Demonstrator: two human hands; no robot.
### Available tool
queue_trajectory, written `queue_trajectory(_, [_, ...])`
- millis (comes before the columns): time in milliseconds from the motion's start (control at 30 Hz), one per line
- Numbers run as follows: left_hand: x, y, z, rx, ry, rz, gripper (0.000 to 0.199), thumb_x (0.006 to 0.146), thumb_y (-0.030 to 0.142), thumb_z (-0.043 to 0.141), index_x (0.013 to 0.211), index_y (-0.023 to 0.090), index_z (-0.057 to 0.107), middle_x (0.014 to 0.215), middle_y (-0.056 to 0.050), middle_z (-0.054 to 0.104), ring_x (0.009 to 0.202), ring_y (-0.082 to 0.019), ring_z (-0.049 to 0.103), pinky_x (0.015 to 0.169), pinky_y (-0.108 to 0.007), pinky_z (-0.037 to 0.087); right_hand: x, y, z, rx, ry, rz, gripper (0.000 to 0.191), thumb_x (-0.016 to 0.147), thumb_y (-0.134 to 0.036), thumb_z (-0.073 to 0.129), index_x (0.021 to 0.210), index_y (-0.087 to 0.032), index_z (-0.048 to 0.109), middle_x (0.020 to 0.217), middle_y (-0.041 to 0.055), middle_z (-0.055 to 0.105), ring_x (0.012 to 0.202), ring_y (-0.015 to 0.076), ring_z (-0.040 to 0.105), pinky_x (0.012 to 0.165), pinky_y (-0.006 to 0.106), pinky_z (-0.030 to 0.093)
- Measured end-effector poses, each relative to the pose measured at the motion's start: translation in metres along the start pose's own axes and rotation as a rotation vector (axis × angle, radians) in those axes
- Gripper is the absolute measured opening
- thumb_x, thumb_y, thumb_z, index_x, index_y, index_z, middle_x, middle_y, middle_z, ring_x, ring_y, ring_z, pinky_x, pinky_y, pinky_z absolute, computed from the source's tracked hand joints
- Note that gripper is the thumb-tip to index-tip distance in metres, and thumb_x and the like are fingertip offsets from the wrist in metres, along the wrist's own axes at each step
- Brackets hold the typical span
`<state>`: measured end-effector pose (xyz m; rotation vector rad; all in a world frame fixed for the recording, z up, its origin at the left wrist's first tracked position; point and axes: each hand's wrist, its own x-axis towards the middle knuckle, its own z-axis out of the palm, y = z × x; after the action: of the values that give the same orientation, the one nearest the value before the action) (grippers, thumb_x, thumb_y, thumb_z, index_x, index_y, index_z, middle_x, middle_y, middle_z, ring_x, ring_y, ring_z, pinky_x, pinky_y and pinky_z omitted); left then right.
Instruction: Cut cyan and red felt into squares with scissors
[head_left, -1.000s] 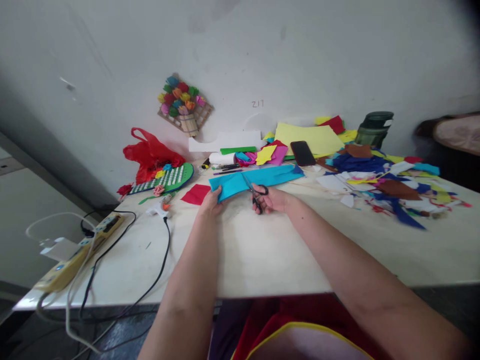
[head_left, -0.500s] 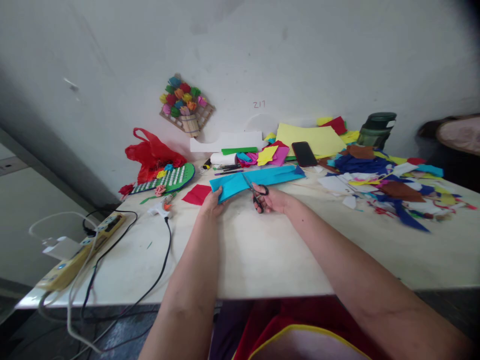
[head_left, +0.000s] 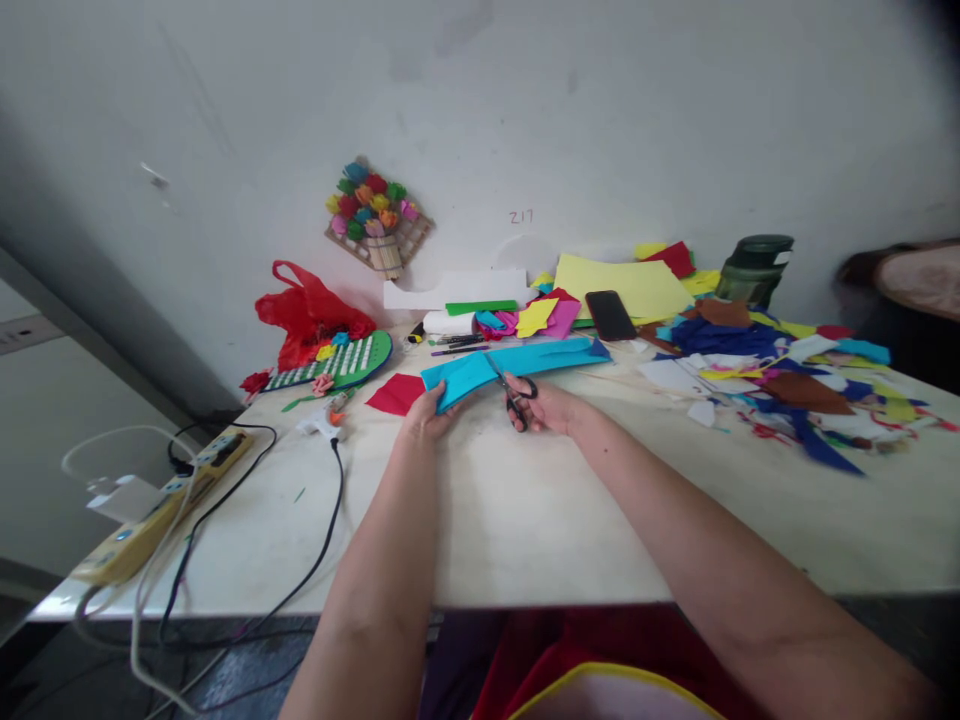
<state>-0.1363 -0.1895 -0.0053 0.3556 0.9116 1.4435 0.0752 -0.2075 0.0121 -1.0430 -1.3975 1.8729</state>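
Observation:
A long strip of blue crepe paper (head_left: 540,358) stretches across the middle of the table. My left hand (head_left: 433,410) pinches its left end, thumb on top and fingers beneath. In my right hand (head_left: 546,405) is a pair of black-handled scissors (head_left: 517,404), with fingers through the loops. The scissor blades point up and left and lie across the strip's near edge, a little right of my left hand. A red paper piece (head_left: 396,394) lies flat just left of my left hand.
A white glue gun (head_left: 322,420) and its cord lie left, near a yellow power strip (head_left: 161,510). Paper scraps (head_left: 802,385) heap up at right before a green bottle (head_left: 756,268). Behind the strip are pens (head_left: 459,347) and a phone (head_left: 610,315).
The whole view has shifted slightly, with everything sitting a little lower. Both hands, the scissors and the blue paper keep nearly the same positions.

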Motion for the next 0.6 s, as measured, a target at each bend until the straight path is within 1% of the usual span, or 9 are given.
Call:
queue_trajectory(100, [-0.0015, 0.0004, 0.0008, -0.008, 0.007, -0.004, 0.032, 0.087, 0.014, 0.045, 0.119, 0.013, 0.047, 0.095, -0.012, 0.066, 0.079, -0.02, 0.067, 0.065, -0.032, 0.058, 0.0009, 0.0008, -0.0004, 0.004, -0.016, -0.015, 0.041, 0.083, -0.057, 0.043, 0.08, -0.016, 0.048, 0.058, 0.0029, 0.057, 0.044, 0.0102, 0.055, 0.028, 0.015, 0.026])
queue_trajectory(233, [-0.0048, 0.0011, 0.0028, -0.01, 0.011, -0.009, 0.034, 0.087, 0.014, 0.044, 0.121, 0.014, 0.045, 0.094, -0.012, 0.067, 0.079, -0.021, 0.067, 0.066, -0.034, 0.059, 0.0009, 0.0014, 0.0006, 0.008, -0.007, -0.03, 0.042, 0.081, -0.059, 0.045, 0.079, -0.016, 0.048, 0.058, 0.0028, 0.058, 0.044, 0.0102, 0.054, 0.028, 0.015, 0.026])
queue_trajectory(400, [-0.0064, 0.0016, 0.0036, 0.0, 0.032, -0.014, 0.039, 0.086, 0.015, 0.046, 0.125, 0.015, 0.043, 0.098, -0.012, 0.066, 0.084, -0.023, 0.066, 0.067, -0.037, 0.059, 0.0014, 0.0021, 0.0015, 0.018, 0.01, -0.023, 0.042, 0.08, -0.058, 0.046, 0.079, -0.016, 0.049, 0.057, 0.0023, 0.057, 0.044, 0.01, 0.054, 0.028, 0.015, 0.025])
queue_trajectory(600, [-0.0072, 0.0014, 0.0041, -0.018, 0.034, -0.011, 0.042, 0.086, 0.015, 0.046, 0.128, 0.015, 0.041, 0.106, -0.014, 0.064, 0.093, -0.026, 0.064, 0.072, -0.038, 0.058, 0.0015, 0.0016, 0.0018, 0.031, -0.006, 0.008, 0.042, 0.08, -0.059, 0.045, 0.08, -0.017, 0.049, 0.058, 0.0027, 0.058, 0.045, 0.011, 0.055, 0.028, 0.016, 0.025])
